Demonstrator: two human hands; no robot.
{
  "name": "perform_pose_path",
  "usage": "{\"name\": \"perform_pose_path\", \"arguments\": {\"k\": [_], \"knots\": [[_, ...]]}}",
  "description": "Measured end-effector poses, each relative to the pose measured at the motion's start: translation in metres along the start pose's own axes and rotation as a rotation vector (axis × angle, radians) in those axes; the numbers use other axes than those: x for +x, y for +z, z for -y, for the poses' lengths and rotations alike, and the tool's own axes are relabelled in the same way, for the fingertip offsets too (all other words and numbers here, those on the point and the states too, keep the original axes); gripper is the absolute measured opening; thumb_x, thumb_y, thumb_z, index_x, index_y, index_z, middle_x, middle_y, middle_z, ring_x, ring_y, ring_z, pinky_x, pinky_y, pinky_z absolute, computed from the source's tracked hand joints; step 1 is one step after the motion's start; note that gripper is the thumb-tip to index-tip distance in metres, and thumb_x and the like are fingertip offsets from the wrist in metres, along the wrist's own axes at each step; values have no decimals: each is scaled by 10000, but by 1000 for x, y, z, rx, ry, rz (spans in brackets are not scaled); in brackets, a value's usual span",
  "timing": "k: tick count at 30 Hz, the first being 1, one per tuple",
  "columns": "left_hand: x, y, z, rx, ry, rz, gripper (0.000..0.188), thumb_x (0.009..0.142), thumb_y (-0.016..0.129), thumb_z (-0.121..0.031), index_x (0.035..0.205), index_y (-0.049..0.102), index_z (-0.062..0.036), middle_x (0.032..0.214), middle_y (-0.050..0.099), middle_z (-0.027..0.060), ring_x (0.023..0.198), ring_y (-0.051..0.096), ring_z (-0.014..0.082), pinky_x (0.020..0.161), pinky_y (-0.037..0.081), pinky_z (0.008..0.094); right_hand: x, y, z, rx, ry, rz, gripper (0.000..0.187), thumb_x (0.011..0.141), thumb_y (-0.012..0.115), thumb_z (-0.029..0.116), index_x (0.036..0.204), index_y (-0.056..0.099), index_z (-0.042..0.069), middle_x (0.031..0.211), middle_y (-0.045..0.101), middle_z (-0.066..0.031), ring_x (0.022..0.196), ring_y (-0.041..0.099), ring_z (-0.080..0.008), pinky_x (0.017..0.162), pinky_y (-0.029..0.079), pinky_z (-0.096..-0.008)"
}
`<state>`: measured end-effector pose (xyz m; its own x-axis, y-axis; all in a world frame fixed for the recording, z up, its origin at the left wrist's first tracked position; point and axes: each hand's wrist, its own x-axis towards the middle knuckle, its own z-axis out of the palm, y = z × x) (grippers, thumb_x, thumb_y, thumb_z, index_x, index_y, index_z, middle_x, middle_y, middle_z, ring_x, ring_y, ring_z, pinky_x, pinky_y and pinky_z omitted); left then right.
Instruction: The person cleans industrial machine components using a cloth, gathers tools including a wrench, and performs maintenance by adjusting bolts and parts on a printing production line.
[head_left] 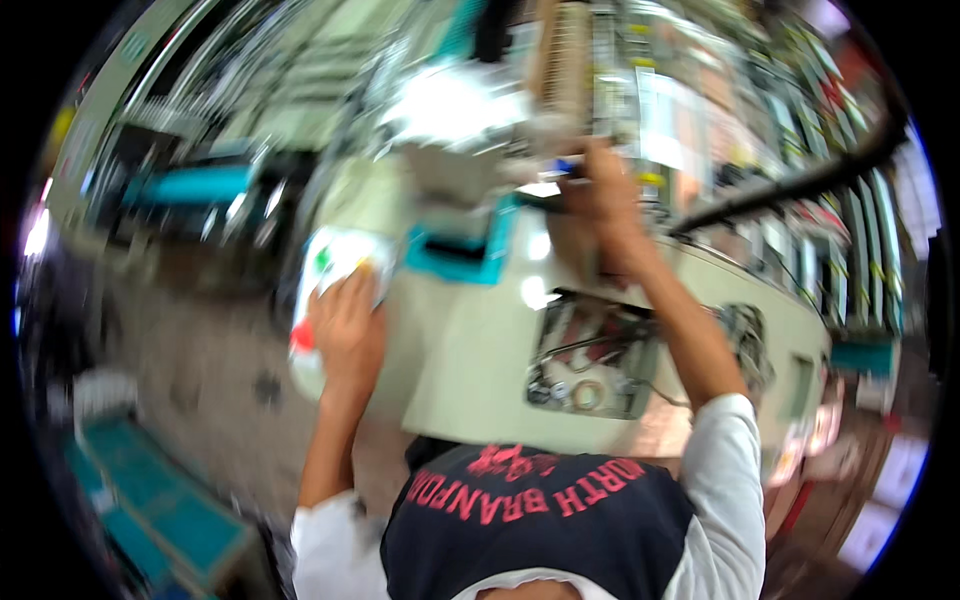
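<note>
My left hand (347,325) rests over a white control panel (340,245), its fingers stretched out and holding nothing. A fingertip lies by a yellow button (366,266); a green button (322,260) sits further up and a red one (302,336) is beside the hand. Up and to the right, my right hand (608,200) reaches over the cream machine (470,370), fingers closed near a small blue thing (568,165). Blur hides what exactly the fingers hold. To its left stands a pale metal block (450,170) under bright glare, above a teal frame (458,255).
An opening (590,355) in the machine's top shows metal parts and a cable. A black curved bar (790,190) crosses at the right. Left stands machinery with a teal roller (190,186); a teal-topped bench (165,490) is at the lower left.
</note>
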<state>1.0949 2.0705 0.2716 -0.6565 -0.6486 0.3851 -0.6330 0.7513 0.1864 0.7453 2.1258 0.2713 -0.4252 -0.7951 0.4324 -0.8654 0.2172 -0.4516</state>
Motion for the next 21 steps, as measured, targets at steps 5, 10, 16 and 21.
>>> {"name": "perform_pose_path", "arguments": {"k": [5,10,16,21], "knots": [[-3,-3,1,48,46,54,400,892,587,-128,1275,537,-24,1278,583,122,1118,532,308,1046,318,465,9,11,9,-66,-100,-89,320,650,748,118,888,542,63,781,594,-166,772,594,-361,680,483,-457],[3,3,-5,101,103,91,397,897,577,-161,1268,547,-24,1270,590,99,1106,544,285,1063,303,504,-1,-2,-3,-114,-114,-87,433,660,765,173,1011,528,80,842,617,-108,849,592,-305,724,484,-429],[1,-14,3,69,53,121,466,830,633,-103,1277,531,-21,1156,626,105,1029,553,301,1043,316,456,1,-1,7,-50,-154,-10,350,653,706,67,984,592,60,832,629,-150,779,610,-353,695,490,-463],[12,-11,-4,27,36,118,465,799,664,-70,1250,553,-44,1160,625,85,971,566,261,1050,323,482,-34,-60,14,63,-77,67,475,772,722,84,1226,582,73,1118,647,-134,1031,601,-316,873,484,-395]]}}
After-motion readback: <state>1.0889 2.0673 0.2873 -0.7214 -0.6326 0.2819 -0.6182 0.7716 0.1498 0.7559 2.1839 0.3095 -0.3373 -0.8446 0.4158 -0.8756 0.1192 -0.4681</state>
